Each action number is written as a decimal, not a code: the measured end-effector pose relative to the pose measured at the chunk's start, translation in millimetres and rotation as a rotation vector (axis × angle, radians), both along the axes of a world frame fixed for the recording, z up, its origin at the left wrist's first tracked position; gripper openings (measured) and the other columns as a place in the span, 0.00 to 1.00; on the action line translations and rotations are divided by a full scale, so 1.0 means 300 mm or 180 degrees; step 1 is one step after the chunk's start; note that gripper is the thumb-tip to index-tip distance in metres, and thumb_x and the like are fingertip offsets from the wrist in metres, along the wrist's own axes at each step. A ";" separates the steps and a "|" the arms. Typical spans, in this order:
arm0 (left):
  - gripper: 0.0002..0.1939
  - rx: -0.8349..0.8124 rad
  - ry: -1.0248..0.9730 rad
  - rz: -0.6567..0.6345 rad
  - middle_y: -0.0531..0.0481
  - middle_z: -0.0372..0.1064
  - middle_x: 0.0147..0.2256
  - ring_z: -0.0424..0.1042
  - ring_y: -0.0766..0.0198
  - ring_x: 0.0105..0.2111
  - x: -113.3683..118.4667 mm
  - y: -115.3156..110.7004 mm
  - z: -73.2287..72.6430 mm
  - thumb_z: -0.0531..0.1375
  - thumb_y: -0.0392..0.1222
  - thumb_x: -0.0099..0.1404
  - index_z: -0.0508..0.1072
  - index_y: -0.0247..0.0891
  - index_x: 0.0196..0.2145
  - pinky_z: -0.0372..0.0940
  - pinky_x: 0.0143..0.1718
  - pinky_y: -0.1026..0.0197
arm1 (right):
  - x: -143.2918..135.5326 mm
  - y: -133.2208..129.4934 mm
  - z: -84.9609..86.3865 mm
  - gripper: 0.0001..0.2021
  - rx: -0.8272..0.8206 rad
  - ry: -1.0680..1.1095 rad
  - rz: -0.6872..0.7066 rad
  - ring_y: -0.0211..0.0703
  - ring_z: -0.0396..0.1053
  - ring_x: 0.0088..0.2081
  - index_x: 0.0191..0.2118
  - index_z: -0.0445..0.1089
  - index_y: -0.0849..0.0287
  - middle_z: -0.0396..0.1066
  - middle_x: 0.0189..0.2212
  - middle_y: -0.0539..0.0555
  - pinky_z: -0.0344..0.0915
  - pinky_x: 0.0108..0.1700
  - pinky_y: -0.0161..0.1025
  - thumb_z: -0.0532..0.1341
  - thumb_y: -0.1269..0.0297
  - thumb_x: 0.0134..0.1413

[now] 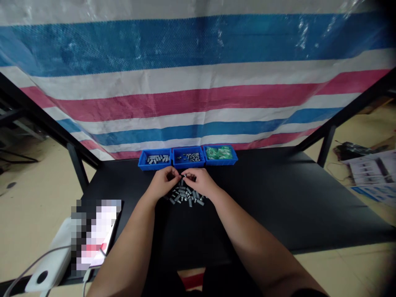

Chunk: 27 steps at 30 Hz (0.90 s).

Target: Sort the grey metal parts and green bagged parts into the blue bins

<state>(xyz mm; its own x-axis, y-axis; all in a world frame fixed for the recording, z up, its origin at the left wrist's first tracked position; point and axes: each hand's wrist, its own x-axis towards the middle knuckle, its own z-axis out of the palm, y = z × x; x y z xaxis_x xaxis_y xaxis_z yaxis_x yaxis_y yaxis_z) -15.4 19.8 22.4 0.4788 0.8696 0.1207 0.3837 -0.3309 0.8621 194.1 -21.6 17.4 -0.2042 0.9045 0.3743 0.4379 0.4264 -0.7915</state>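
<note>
My left hand (163, 181) and my right hand (201, 180) meet over the table, fingertips almost touching. The right fingers pinch a small shiny metal piece (185, 175) that looks like a screw. The left thumb and forefinger are pressed together at its other side; what they grip is too small to make out. Just below the hands lies a loose pile of grey plugs with screws in them (187, 196). Behind the hands, grey plugs (159, 159) lie in the left blue bin (154, 167), and loose screws (193, 157) in the middle blue bin (189, 165).
Green packets (219, 152) fill the right blue bin (221, 162). A phone-like device with a blurred screen (100, 235) and a white power bank or box (51, 258) with cables lie at the left edge of the black table (266, 198). A striped sheet (198, 99) hangs behind.
</note>
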 end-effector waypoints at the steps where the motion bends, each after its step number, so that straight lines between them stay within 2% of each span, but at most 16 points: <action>1: 0.12 0.0112 0.0259 -0.0077 0.51 0.74 0.31 0.71 0.65 0.30 -0.009 0.000 0.006 0.65 0.49 0.63 0.75 0.38 0.37 0.64 0.33 0.63 | 0.000 0.010 -0.004 0.09 0.0083 0.0028 -0.0150 0.39 0.71 0.30 0.44 0.80 0.57 0.75 0.30 0.51 0.70 0.37 0.37 0.65 0.66 0.59; 3: 0.11 0.0298 0.0746 -0.0288 0.50 0.76 0.33 0.72 0.63 0.32 -0.024 -0.001 0.017 0.65 0.46 0.61 0.77 0.38 0.39 0.64 0.34 0.62 | -0.007 0.035 -0.019 0.12 0.0284 0.0354 -0.0572 0.41 0.72 0.33 0.49 0.79 0.57 0.76 0.34 0.54 0.73 0.41 0.39 0.64 0.63 0.61; 5: 0.13 0.0394 0.1052 -0.0460 0.48 0.77 0.36 0.74 0.60 0.34 -0.030 -0.002 0.023 0.65 0.45 0.61 0.79 0.39 0.43 0.64 0.37 0.60 | -0.022 0.056 -0.041 0.19 0.0408 0.0934 -0.0917 0.43 0.75 0.40 0.58 0.74 0.56 0.77 0.43 0.58 0.75 0.47 0.42 0.63 0.61 0.62; 7: 0.15 0.0418 0.1171 -0.0511 0.47 0.78 0.37 0.75 0.59 0.36 -0.028 -0.003 0.023 0.64 0.46 0.62 0.79 0.39 0.45 0.65 0.38 0.60 | -0.037 0.067 -0.060 0.25 0.0418 0.1369 -0.0977 0.45 0.75 0.49 0.65 0.67 0.55 0.74 0.54 0.61 0.76 0.52 0.44 0.63 0.60 0.63; 9: 0.15 0.0405 0.1219 -0.0547 0.46 0.79 0.38 0.76 0.59 0.36 -0.024 -0.004 0.023 0.64 0.45 0.63 0.80 0.39 0.45 0.65 0.38 0.59 | -0.045 0.062 -0.066 0.24 0.0432 0.1418 -0.0882 0.46 0.73 0.55 0.65 0.66 0.54 0.71 0.58 0.61 0.75 0.56 0.45 0.61 0.60 0.65; 10: 0.14 0.0386 0.1233 -0.0568 0.46 0.79 0.38 0.76 0.58 0.36 -0.022 -0.005 0.024 0.63 0.44 0.62 0.80 0.40 0.44 0.65 0.38 0.59 | -0.045 0.054 -0.062 0.21 0.0462 0.1312 -0.0843 0.46 0.73 0.55 0.62 0.68 0.54 0.71 0.58 0.61 0.74 0.56 0.45 0.60 0.61 0.65; 13: 0.13 0.0307 0.1245 -0.0614 0.47 0.79 0.38 0.76 0.59 0.36 -0.020 -0.009 0.035 0.62 0.38 0.60 0.80 0.40 0.43 0.65 0.39 0.59 | -0.033 0.021 -0.030 0.12 0.0605 0.0625 -0.0672 0.45 0.74 0.47 0.51 0.75 0.54 0.73 0.49 0.58 0.74 0.52 0.44 0.60 0.67 0.65; 16: 0.14 0.0291 0.1251 -0.0599 0.48 0.78 0.36 0.75 0.59 0.35 -0.022 -0.014 0.046 0.61 0.34 0.55 0.79 0.39 0.40 0.65 0.38 0.59 | -0.020 -0.005 -0.003 0.13 0.0536 -0.0476 -0.0235 0.46 0.70 0.44 0.47 0.79 0.54 0.74 0.42 0.55 0.70 0.52 0.47 0.61 0.74 0.60; 19: 0.11 0.0379 0.1240 -0.0572 0.49 0.77 0.34 0.74 0.59 0.34 -0.025 -0.015 0.049 0.61 0.34 0.54 0.77 0.39 0.37 0.64 0.36 0.60 | -0.017 -0.011 -0.003 0.15 0.0225 -0.1266 0.0068 0.49 0.66 0.46 0.46 0.80 0.53 0.75 0.43 0.56 0.66 0.52 0.49 0.64 0.77 0.56; 23: 0.08 0.0229 0.1214 -0.0554 0.52 0.75 0.31 0.71 0.62 0.30 -0.031 -0.010 0.042 0.61 0.35 0.55 0.76 0.39 0.34 0.61 0.33 0.61 | -0.016 -0.006 -0.011 0.10 0.0056 -0.1403 0.0182 0.47 0.67 0.45 0.41 0.80 0.55 0.76 0.42 0.54 0.65 0.52 0.46 0.66 0.75 0.57; 27: 0.07 0.0188 0.1103 -0.0460 0.53 0.74 0.29 0.71 0.63 0.29 -0.035 -0.005 0.039 0.61 0.36 0.55 0.76 0.39 0.34 0.61 0.32 0.61 | -0.005 -0.014 0.009 0.06 0.0042 -0.1371 0.0118 0.46 0.70 0.43 0.39 0.77 0.57 0.77 0.39 0.54 0.64 0.48 0.42 0.64 0.74 0.59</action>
<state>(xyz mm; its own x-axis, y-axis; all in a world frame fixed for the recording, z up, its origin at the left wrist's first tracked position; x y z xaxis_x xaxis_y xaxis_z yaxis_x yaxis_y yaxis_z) -25.9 18.1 34.1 0.6172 0.7865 -0.0221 0.5950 -0.4482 0.6672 192.5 -25.7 20.0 -0.3765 0.8894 0.2592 0.7113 0.4568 -0.5343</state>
